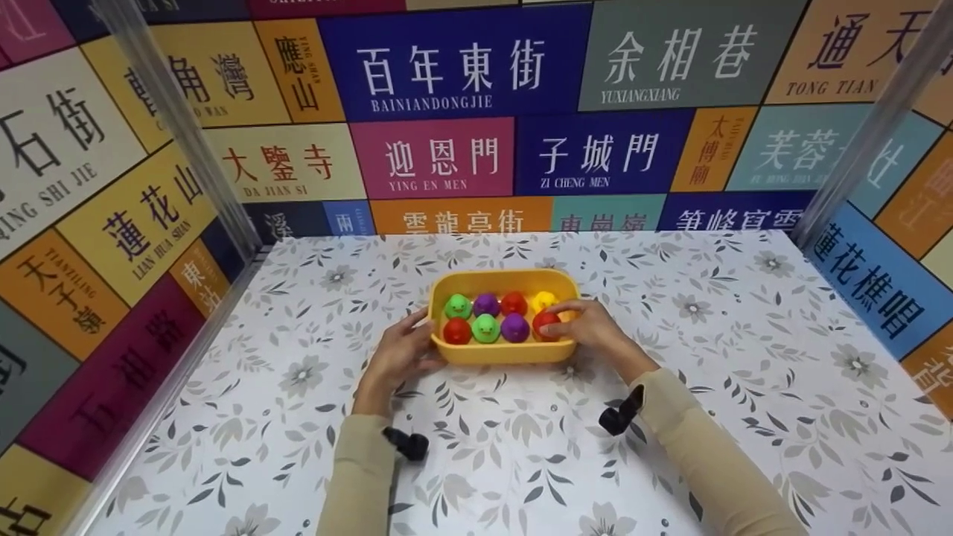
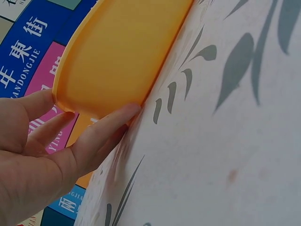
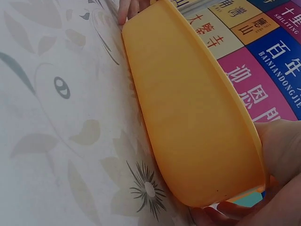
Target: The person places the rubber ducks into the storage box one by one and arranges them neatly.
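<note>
A yellow plastic bin (image 1: 502, 353) on the table carries two rows of toy ducks, among them a green duck (image 1: 486, 328), a purple duck (image 1: 515, 327) and a yellow duck (image 1: 544, 301). My left hand (image 1: 398, 353) holds its left end, thumb at the rim and fingertips (image 2: 129, 112) low by the base. At the opposite end my right hand (image 1: 597, 329) grips the bin, some fingers reaching over the rim and others low outside the end wall (image 3: 225, 186). Seen from the head, these inner fingers overlap a red duck (image 1: 543, 322) in the near right corner.
The table (image 1: 499, 461) has a white cover with grey leaves and flowers. Colourful sign panels (image 1: 454, 63) line the back and sides. A clear upright post (image 1: 197, 149) stands at the back left corner, another post (image 1: 864, 141) at the back right.
</note>
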`<state>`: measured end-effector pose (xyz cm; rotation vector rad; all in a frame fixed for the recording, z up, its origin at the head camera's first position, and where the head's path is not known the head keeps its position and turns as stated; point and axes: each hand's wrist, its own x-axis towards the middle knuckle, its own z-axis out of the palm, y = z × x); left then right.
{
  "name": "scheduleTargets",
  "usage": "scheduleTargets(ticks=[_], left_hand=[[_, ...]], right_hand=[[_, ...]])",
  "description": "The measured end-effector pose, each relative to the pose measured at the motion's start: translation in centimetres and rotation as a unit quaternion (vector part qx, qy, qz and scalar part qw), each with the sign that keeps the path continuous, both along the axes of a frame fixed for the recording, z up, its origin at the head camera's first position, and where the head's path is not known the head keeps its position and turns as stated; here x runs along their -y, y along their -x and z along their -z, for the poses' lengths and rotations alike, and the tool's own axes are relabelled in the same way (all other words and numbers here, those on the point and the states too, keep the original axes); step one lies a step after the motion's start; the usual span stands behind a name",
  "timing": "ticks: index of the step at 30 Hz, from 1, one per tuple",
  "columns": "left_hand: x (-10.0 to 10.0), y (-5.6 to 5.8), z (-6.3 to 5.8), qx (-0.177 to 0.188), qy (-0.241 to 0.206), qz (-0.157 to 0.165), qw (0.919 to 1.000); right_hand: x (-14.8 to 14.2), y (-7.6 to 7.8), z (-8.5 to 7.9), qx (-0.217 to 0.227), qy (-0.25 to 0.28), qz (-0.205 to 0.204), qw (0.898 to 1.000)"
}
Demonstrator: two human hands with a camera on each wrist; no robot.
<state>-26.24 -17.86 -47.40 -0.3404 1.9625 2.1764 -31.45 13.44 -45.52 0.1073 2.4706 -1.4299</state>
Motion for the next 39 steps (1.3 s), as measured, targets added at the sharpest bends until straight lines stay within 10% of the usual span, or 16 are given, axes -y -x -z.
scheduleTargets(ticks=[27, 39], left_hand=[[0.5, -0.1, 0.4, -0.002, -0.002, -0.008, 1.0000], [1.0, 0.2, -0.7, -0.065, 0.139, -0.021, 0.9880]], right_hand=[[1.3, 0.4, -0.9, 0.026, -0.088, -0.024, 0.995], [-0.9, 1.1, -3.9, -0.081, -0.156, -0.142, 0.974]])
